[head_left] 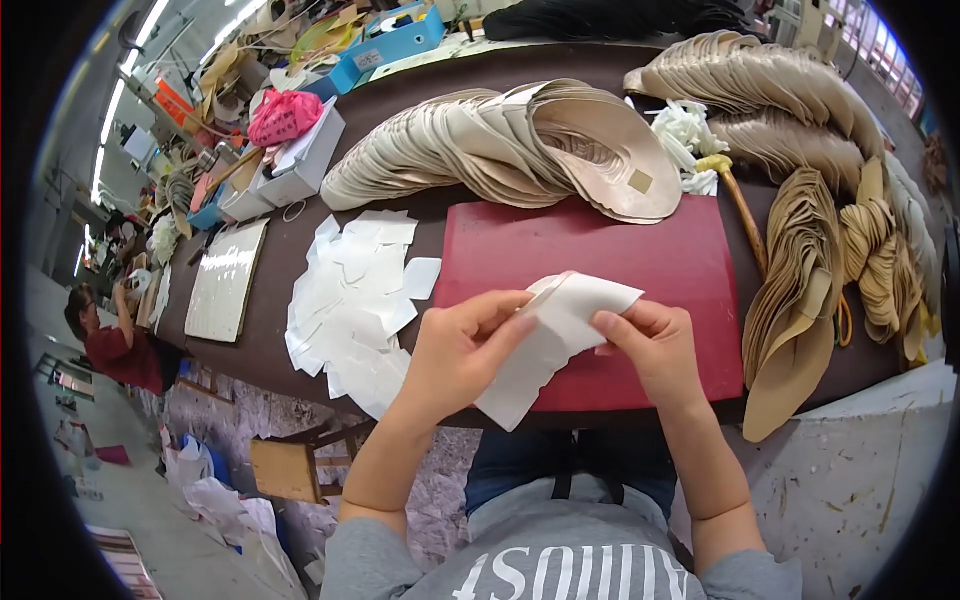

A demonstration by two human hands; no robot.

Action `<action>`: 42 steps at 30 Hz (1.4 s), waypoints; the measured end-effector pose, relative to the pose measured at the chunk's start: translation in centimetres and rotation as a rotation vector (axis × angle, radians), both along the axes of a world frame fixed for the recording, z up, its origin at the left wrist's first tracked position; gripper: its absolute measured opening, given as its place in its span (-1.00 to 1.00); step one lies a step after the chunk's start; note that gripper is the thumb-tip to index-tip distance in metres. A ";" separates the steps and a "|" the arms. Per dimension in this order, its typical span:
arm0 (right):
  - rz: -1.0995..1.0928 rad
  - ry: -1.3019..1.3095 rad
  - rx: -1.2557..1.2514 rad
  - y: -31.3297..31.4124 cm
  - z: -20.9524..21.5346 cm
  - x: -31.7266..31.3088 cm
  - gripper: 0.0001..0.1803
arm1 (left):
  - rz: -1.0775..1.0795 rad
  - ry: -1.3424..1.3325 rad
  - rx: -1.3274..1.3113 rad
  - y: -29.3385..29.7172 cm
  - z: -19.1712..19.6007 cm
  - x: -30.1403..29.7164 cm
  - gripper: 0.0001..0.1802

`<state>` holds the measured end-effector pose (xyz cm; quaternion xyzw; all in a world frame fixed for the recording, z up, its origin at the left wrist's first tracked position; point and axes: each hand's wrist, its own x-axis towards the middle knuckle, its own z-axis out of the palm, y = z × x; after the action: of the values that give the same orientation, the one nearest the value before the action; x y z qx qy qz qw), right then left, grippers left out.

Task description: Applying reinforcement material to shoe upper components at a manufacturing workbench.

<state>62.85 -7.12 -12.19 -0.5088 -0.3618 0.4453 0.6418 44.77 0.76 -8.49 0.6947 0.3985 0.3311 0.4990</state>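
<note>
— Head view: we see both forearms rising from below, the left hand (462, 350) and right hand (650, 345) each pinching the white sheet (545, 345).

— We agree; it hangs above the red mat (590, 250) on the desk (420, 110).

Left forearm: enters from the lower edge, bare below a pushed-up grey sleeve, angled up and to the right.
Left hand (455, 352): raised at chest height, back toward the camera, fingers (505, 312) curled and pinched together with the thumb.
Right forearm: enters from the lower right, bare, rising nearly straight.
Right hand (655, 345): level with the left hand, close beside it, fingers bent inward, thumb pressed against the forefinger.
</note>
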 end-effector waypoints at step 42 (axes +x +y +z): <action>-0.090 0.055 0.025 -0.7 -3.5 4.9 -0.83 | -0.104 -0.910 -0.870 -2.8 -10.4 8.5 -0.82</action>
<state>67.73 -7.83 -15.68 -0.5040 -0.3262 0.4254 0.6772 53.31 -2.06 -18.85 0.2363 0.2103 0.3762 0.8709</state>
